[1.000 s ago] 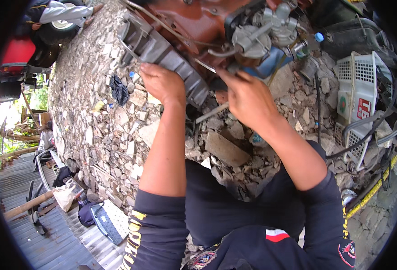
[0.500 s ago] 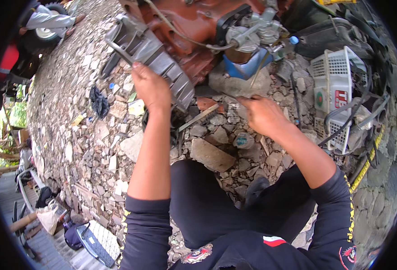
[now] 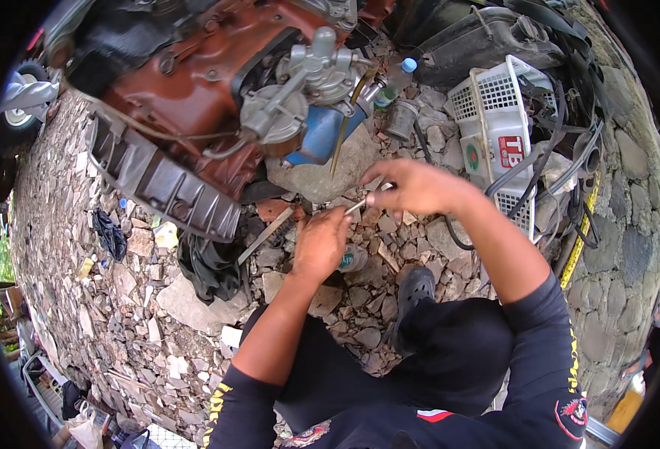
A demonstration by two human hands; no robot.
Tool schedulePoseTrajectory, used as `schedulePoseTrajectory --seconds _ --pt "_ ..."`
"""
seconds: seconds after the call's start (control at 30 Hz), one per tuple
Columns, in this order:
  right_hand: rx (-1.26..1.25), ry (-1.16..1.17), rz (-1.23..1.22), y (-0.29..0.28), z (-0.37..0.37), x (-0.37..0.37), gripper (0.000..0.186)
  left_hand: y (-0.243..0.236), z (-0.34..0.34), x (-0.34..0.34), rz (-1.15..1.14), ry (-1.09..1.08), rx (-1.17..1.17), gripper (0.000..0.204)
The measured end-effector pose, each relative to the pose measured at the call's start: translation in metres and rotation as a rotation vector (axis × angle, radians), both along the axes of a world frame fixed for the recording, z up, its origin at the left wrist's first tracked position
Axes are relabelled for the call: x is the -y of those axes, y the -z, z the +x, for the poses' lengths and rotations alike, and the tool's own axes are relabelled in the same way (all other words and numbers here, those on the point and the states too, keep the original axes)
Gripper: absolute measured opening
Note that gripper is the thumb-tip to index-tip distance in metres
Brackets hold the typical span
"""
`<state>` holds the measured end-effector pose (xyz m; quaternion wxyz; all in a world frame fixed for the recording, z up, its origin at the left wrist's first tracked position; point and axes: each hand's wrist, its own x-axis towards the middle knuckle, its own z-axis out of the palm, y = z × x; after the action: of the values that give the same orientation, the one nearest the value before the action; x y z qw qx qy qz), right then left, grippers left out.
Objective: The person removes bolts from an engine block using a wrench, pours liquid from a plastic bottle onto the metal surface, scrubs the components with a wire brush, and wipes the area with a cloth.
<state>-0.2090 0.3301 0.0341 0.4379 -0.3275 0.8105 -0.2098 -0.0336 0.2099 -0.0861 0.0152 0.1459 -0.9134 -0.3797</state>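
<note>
Low at the centre, my left hand (image 3: 319, 243) is closed on a thin metal rod (image 3: 356, 206). My right hand (image 3: 416, 194) is at the rod's upper end with curled, slightly blurred fingers; I cannot tell whether it grips it. Beyond them stands a reddish-brown engine block (image 3: 150, 75) with a grey metal pump assembly (image 3: 274, 116) and a blue container (image 3: 307, 127) beneath that. A grey finned cover (image 3: 165, 179) leans along the engine's left side. A brush (image 3: 266, 232) and black cloth (image 3: 210, 269) lie left of my left hand.
Rubble ground (image 3: 120, 314) surrounds me. To the right are a white plastic crate (image 3: 495, 112) with hoses, a yellow bar (image 3: 577, 247) and a stone wall (image 3: 607, 299). A capped bottle (image 3: 396, 82) and metal can (image 3: 401, 120) stand behind my hands. A person's light-clad leg (image 3: 23, 93) shows far left.
My left hand has left the finned cover and come down to the centre, now on the rod. My right hand has moved toward it. The view has turned, shifting the engine leftward.
</note>
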Motion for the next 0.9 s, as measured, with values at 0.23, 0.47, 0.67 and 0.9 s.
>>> schedulePoseTrajectory --seconds 0.23,0.47,0.67,0.9 --pt "-0.277 0.828 -0.16 0.146 -0.204 -0.015 0.09 0.014 0.014 0.028 0.119 -0.054 0.206 0.027" --pt "-0.318 0.919 -0.615 0.252 -0.254 0.027 0.077 -0.012 0.087 0.052 0.074 -0.29 0.358 0.028" --pt "-0.265 0.866 -0.813 0.294 -0.293 0.025 0.07 -0.026 0.133 0.061 0.128 -0.494 0.487 0.029" --pt "-0.417 0.982 -1.003 0.256 -0.271 0.02 0.059 -0.026 0.155 0.072 0.139 -0.561 0.6 0.025"
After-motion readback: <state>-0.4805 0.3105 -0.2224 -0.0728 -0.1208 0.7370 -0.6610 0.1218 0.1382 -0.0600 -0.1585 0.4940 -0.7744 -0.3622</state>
